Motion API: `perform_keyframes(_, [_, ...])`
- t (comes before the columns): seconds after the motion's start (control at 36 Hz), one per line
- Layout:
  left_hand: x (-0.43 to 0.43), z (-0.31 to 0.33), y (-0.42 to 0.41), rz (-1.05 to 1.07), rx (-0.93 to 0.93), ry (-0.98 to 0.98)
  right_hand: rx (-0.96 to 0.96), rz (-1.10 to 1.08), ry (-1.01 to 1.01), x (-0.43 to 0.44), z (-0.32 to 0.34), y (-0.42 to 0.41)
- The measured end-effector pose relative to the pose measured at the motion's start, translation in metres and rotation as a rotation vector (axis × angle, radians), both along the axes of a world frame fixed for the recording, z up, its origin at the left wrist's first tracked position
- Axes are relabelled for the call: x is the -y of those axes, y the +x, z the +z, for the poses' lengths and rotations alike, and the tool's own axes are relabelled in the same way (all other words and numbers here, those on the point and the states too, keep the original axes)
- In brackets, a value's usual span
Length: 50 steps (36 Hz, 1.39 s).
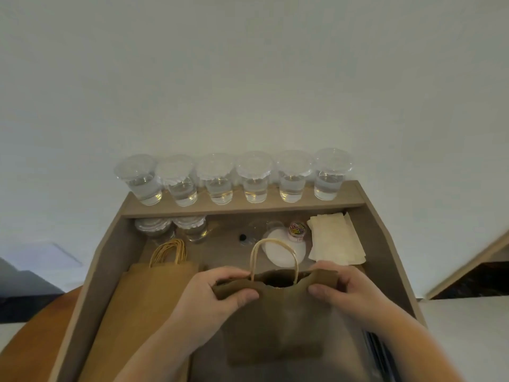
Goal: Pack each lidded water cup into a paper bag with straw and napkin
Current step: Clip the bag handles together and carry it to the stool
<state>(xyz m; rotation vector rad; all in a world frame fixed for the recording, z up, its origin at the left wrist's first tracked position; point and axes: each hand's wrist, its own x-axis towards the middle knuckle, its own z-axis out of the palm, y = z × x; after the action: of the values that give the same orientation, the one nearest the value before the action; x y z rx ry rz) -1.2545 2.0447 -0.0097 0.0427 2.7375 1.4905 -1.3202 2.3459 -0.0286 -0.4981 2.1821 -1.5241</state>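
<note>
Paper bag (278, 312) stands upright at the near centre of the counter (220, 252), mouth partly open, one twisted-paper handle (272, 252) looping up at its far edge. Both hands are clamped on the bag's top rim: left hand (217, 296) pinches the left corner, right hand (347, 290) pinches the right corner, hands apart with the opening between them.

Just left of the bag is a flat stack of bags (148, 299), handles pointing away. Behind the bag lies a white disc (278, 252), and a small jar of coloured clips (297, 230) is touching or just beside its far edge. Napkins (333, 241) are piled at the back right. Two lidded cups (170, 230) sit at the back left, under the shelf (248, 206). On the shelf is a row of six lidded water cups (254, 177), side by side against the wall. Dark strips (377, 351) lie at the near right; can't tell what they are.
</note>
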Motion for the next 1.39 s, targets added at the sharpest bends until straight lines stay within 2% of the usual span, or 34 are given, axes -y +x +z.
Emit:
perform_keyframes(0.25, [-0.001, 0.01, 0.007, 0.092, -0.081, 0.028, 0.011, -0.101, -0.158, 0.008, 0.004, 0.013])
perform_keyframes(0.36, [0.0, 0.008, 0.01, 0.088, -0.021, 0.029, 0.103, -0.089, -0.101, 0.017, 0.003, 0.012])
perform_keyframes(0.44, [0.003, 0.006, 0.013, 0.052, -0.029, 0.054, 0.084, -0.095, -0.039, 0.018, 0.003, 0.01])
perform_keyframes(0.53, [0.008, 0.005, 0.012, 0.06, 0.041, 0.13, 0.062, -0.109, -0.02, 0.022, -0.001, 0.01])
perform_keyframes(0.64, [0.014, -0.002, 0.009, 0.053, 0.168, 0.176, 0.081, -0.158, -0.096, 0.035, -0.001, 0.011])
perform_keyframes(0.78, [0.017, -0.007, 0.011, 0.092, 0.194, 0.284, 0.127, -0.156, -0.144, 0.037, 0.002, 0.012])
perform_keyframes(1.0, [0.016, -0.003, 0.02, 0.088, 0.052, 0.263, 0.128, -0.126, -0.129, 0.037, 0.013, 0.015])
perform_keyframes(1.25, [0.023, 0.004, 0.027, 0.042, 0.052, 0.183, 0.152, -0.072, -0.197, 0.038, 0.012, 0.02])
perform_keyframes(1.33, [0.03, 0.006, 0.026, 0.021, 0.064, 0.111, 0.2, -0.019, -0.326, 0.03, 0.011, 0.011])
perform_keyframes(1.39, [0.033, 0.009, 0.024, 0.009, 0.067, 0.081, 0.32, -0.067, -0.443, 0.025, 0.003, -0.004])
